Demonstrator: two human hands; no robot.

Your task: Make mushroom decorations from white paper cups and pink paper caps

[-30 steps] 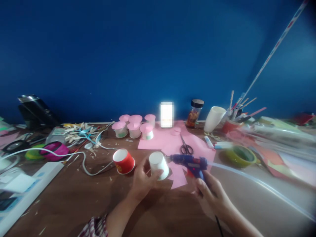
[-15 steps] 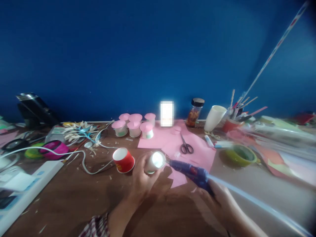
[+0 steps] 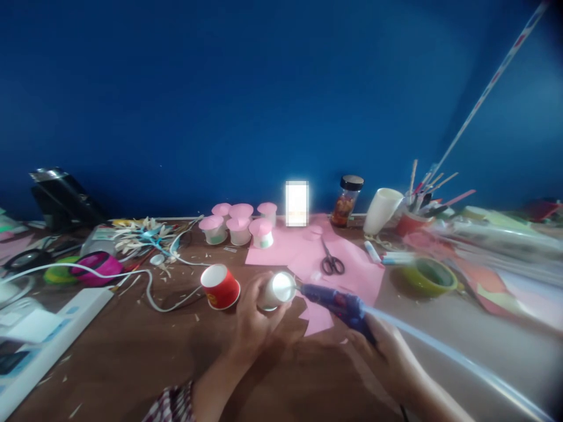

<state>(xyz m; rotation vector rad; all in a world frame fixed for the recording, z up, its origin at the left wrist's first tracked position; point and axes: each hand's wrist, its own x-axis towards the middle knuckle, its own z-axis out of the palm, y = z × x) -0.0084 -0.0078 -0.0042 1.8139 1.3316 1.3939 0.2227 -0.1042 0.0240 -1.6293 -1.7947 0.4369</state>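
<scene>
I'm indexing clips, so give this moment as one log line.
left hand: holding white cup; right hand: holding glue gun, nozzle at cup; nearby: red cup, scissors

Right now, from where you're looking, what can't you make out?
All in the head view:
- Glue gun: whether its tip touches the white paper cup; glare and blur obscure it.
- Glue on the cup's lit end: washed out by glare.
- Left hand: some fingers, hidden behind the cup.
- Right hand: its finger on the trigger, lost in blur.
- Power strip: cut off by the left edge.
</scene>
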